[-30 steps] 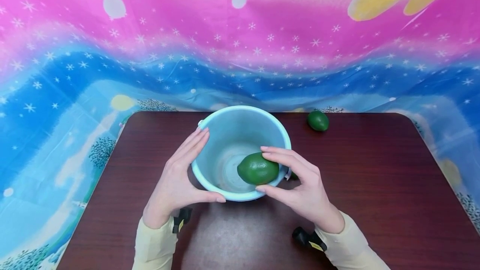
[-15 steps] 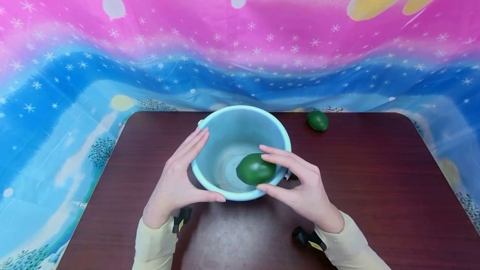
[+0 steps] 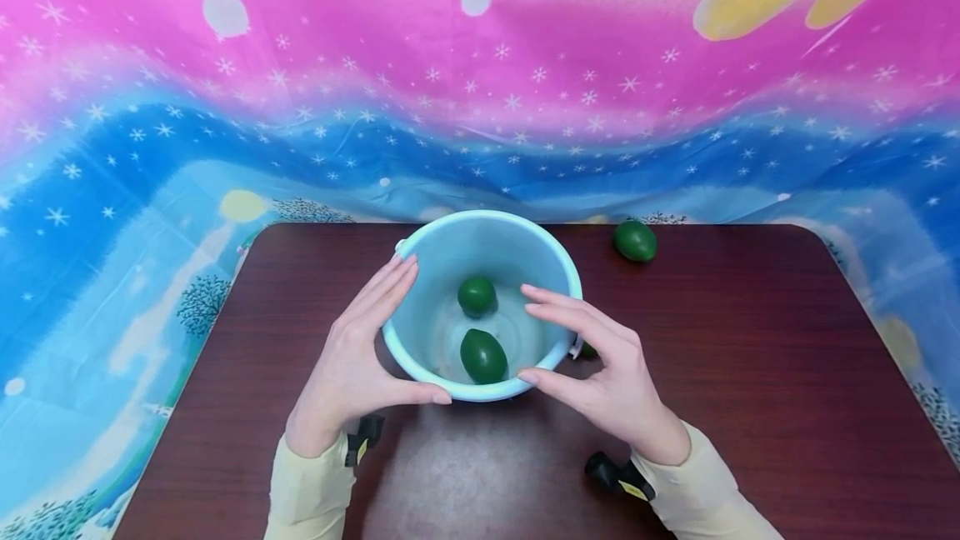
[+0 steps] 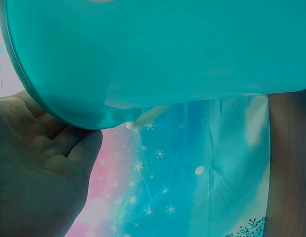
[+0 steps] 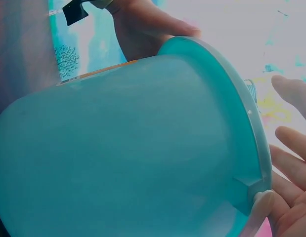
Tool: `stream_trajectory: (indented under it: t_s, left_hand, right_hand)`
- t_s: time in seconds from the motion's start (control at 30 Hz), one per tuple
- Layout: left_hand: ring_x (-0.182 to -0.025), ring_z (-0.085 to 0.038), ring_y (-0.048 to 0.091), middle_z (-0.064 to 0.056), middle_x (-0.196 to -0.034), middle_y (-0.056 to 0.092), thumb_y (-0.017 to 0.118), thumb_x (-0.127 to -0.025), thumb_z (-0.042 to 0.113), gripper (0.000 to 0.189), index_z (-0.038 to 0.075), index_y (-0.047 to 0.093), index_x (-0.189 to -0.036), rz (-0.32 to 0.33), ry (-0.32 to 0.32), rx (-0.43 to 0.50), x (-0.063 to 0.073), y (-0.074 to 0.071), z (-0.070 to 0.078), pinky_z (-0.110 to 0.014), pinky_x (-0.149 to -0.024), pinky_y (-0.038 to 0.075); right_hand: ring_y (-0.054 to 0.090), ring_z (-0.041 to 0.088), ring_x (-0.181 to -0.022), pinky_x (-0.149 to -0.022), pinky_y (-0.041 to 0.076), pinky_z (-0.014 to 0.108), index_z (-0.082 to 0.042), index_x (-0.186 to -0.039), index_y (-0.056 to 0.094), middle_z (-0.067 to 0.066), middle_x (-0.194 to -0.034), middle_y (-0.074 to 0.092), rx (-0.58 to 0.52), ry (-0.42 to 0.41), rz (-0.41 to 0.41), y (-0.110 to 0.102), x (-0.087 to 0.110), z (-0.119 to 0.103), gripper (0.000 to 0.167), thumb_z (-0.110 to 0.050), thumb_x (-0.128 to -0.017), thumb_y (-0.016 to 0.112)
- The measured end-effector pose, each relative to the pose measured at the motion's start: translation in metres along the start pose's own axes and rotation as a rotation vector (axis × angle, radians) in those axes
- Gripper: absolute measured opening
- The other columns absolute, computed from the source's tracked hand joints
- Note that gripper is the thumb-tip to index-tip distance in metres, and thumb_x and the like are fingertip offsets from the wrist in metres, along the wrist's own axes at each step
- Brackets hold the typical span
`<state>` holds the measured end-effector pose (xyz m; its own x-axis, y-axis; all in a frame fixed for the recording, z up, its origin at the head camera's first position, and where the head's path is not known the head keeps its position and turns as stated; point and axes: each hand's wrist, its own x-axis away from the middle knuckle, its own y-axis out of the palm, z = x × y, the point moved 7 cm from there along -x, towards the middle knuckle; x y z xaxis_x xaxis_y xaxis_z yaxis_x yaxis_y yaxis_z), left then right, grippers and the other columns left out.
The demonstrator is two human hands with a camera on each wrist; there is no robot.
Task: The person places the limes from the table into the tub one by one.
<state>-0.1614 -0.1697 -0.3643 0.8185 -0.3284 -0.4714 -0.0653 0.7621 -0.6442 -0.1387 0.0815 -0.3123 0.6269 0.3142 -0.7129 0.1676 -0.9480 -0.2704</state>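
Two glossy dark green, lime-like fruits, a farther one (image 3: 476,296) and a nearer one (image 3: 483,357), lie inside the light blue bucket (image 3: 562,261) in the head view. My left hand (image 3: 352,348) rests on the bucket's left rim, its fingers fairly straight and its thumb along the near side. Over the right rim my right hand (image 3: 600,357) holds nothing, with thumb and fingers spread apart. The left wrist view shows the left palm (image 4: 39,163) against the rim. In the right wrist view the right fingers (image 5: 293,143) are apart beside the bucket wall (image 5: 118,143).
Another green fruit (image 3: 635,241) sits at the table's back edge, right of the bucket. One more green fruit (image 3: 588,350) shows partly between the bucket and my right hand. Behind the dark wooden table (image 3: 765,373) hangs a patterned cloth (image 3: 480,90).
My right hand has let go of the green fruit, which dropped into the bucket. A second fruit, unseen in the earlier frames, now shows inside. The left hand has stayed in place.
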Motion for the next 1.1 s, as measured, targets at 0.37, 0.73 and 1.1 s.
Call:
stream_trajectory:
  t_s: [0.37, 0.73, 1.1]
  left_hand:
    - [-0.149, -0.022, 0.028, -0.003, -0.159, 0.041, 0.084, -0.056, 0.078, 0.127, 0.017, 0.041, -0.158, 0.002, 0.005, 0.002, 0.000, 0.000, 0.000, -0.043, -0.117, 0.029]
    - [-0.149, -0.022, 0.028, -0.003, -0.159, 0.041, 0.084, -0.056, 0.078, 0.126, 0.017, 0.041, -0.157, 0.002, -0.002, 0.004, 0.000, 0.000, 0.000, -0.043, -0.117, 0.030]
    - [-0.151, -0.024, 0.023, -0.004, -0.161, 0.037, 0.089, -0.055, 0.073, 0.129, 0.018, 0.038, -0.159, -0.008, -0.006, 0.016, 0.000, 0.000, 0.000, -0.049, -0.117, 0.029]
  right_hand:
    - [0.060, 0.031, -0.123, -0.098, 0.049, 0.029, 0.006, -0.124, 0.067, 0.027, -0.129, 0.063, -0.049, -0.011, 0.046, -0.005, 0.002, 0.001, 0.044, -0.021, -0.091, 0.081]
    - [0.057, 0.035, -0.127, -0.104, 0.046, 0.033, 0.014, -0.124, 0.063, 0.033, -0.130, 0.060, -0.142, -0.021, 0.105, -0.015, 0.002, 0.005, 0.046, -0.013, -0.092, 0.079]
    - [0.055, 0.037, -0.128, -0.105, 0.046, 0.035, 0.016, -0.123, 0.062, 0.033, -0.130, 0.059, -0.159, -0.014, 0.123, -0.019, 0.003, 0.008, 0.046, -0.012, -0.091, 0.079]
